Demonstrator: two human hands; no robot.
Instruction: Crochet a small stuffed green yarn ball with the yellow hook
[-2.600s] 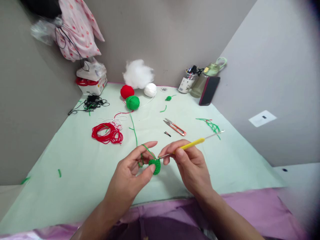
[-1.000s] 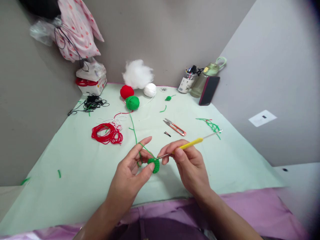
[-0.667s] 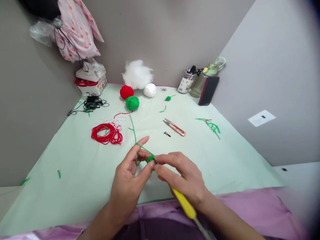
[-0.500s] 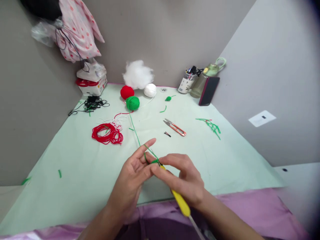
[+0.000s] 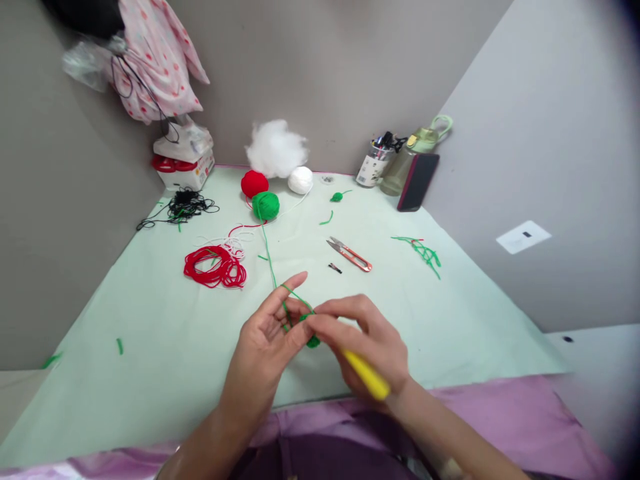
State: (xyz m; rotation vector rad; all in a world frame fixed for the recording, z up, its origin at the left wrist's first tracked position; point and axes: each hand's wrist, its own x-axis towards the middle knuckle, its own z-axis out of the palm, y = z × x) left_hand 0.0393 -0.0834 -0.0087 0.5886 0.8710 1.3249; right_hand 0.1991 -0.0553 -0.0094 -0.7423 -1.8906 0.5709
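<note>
Between thumb and fingers my left hand (image 5: 265,340) pinches a small green crocheted piece (image 5: 313,341), partly hidden by the fingertips. Green yarn loops over its raised index finger and runs back to a green yarn ball (image 5: 265,207). My right hand (image 5: 370,340) is closed around a crochet hook (image 5: 367,375) with a yellow handle. The hook's tip is hidden at the green piece, where the fingertips of both hands meet.
Orange thread snips (image 5: 350,254) and a small dark clip (image 5: 335,268) lie beyond my hands. A coil of red yarn (image 5: 215,267) is to the left, green scraps (image 5: 425,253) to the right. Red (image 5: 255,184) and white (image 5: 301,180) yarn balls, white stuffing (image 5: 277,148), a bottle (image 5: 400,170) and a phone (image 5: 419,182) stand behind.
My right hand has turned, swinging the hook's yellow handle up and to the right. More of the green piece now shows below the fingertips. My left hand has shifted slightly left.
</note>
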